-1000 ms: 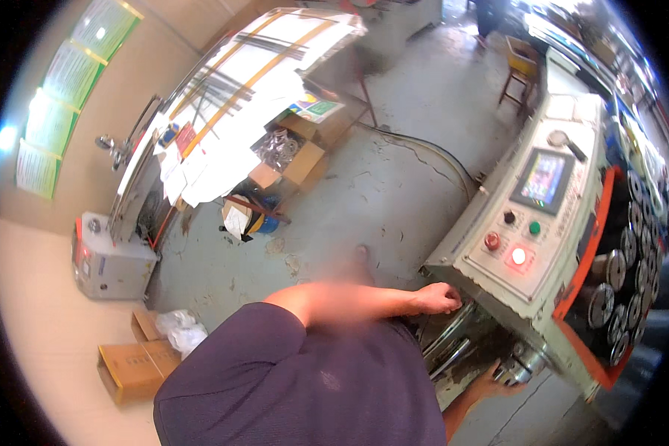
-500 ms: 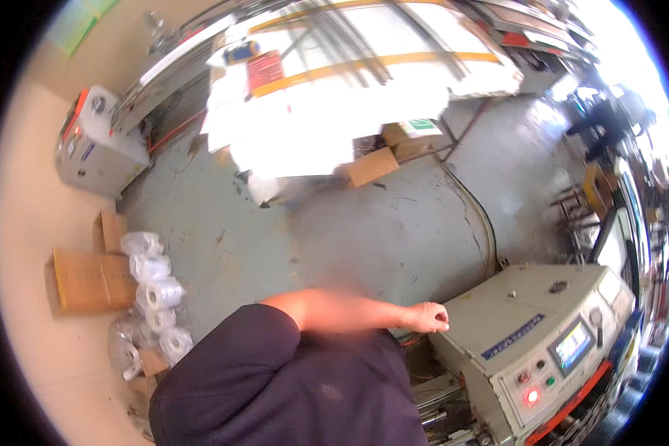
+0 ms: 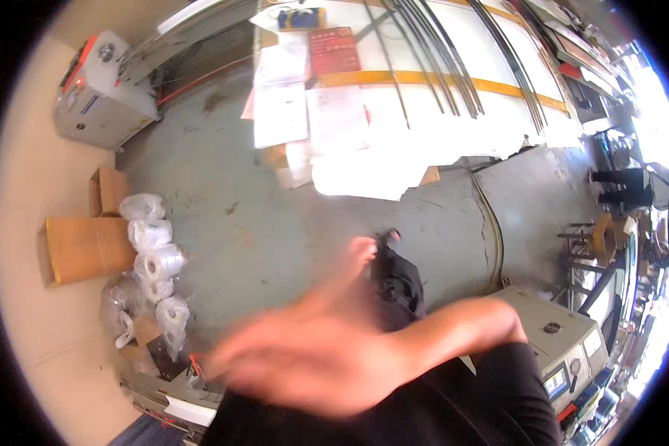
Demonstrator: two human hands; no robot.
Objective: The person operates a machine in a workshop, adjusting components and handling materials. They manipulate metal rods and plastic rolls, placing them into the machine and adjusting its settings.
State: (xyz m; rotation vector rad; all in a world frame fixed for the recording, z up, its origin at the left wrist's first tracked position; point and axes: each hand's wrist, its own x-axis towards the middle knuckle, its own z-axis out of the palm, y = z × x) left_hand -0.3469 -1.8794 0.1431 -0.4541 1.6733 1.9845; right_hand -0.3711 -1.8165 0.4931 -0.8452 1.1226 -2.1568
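My right hand (image 3: 305, 364) is large and blurred, low in the view, its forearm coming across my body from the right. Its fingers look stretched out toward the left, and I see nothing held in them. Beyond it my left hand (image 3: 358, 253) reaches forward over the floor, beside my dark-trousered leg (image 3: 400, 286). Motion smears its fingers, so I cannot tell whether it is open or closed. Both hands are apart from the white table (image 3: 401, 160) ahead, where loose paper sheets (image 3: 280, 115), a red printed sheet (image 3: 334, 52) and thin dark rods (image 3: 446, 67) lie.
At the left wall stand cardboard boxes (image 3: 89, 249) and plastic-wrapped rolls (image 3: 160, 260). A grey machine cabinet (image 3: 104, 108) is at the far left. Another machine (image 3: 557, 327) with a screen is close on my right. A hose (image 3: 490, 215) crosses the floor (image 3: 215, 193).
My view has shifted, bringing the table's papers and rods into sharper sight. Half a second ago one bare arm crossed toward the machine at right; now both hands show, away from it.
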